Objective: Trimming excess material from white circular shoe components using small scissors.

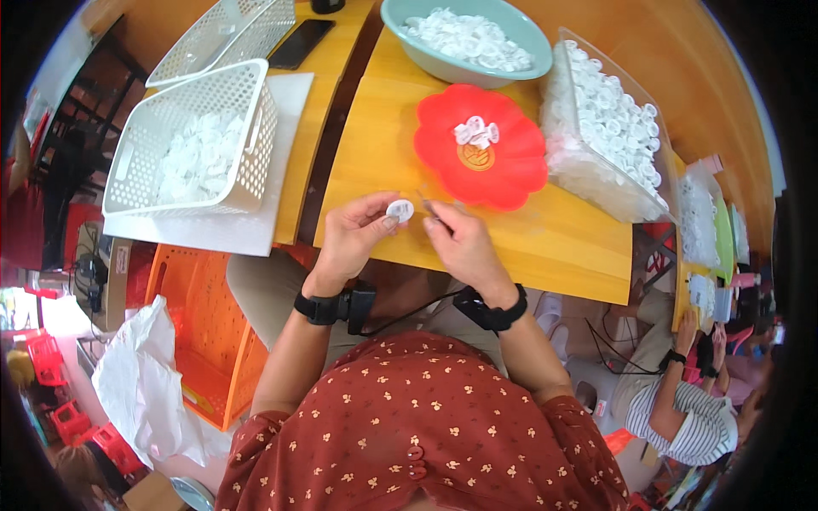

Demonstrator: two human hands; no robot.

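Note:
My left hand (354, 234) pinches a small round white plastic part (400, 210) between thumb and fingertips, above the table's near edge. Close beside it, my right hand (467, 247) is closed on a thin dark tool (424, 204), whose tip points toward the part; its exact kind is too small to make out. Just beyond both hands lies a red flower-shaped tray (434, 115), with several small white plastic pieces (477, 132) in its middle.
A teal basin (396, 47) and a clear bin (573, 102), both full of white plastic pieces, stand behind and right. At left are a white basket (256, 111) with white pieces and a phone (301, 44). An orange crate (209, 324) is below. Another person (682, 417) sits at right.

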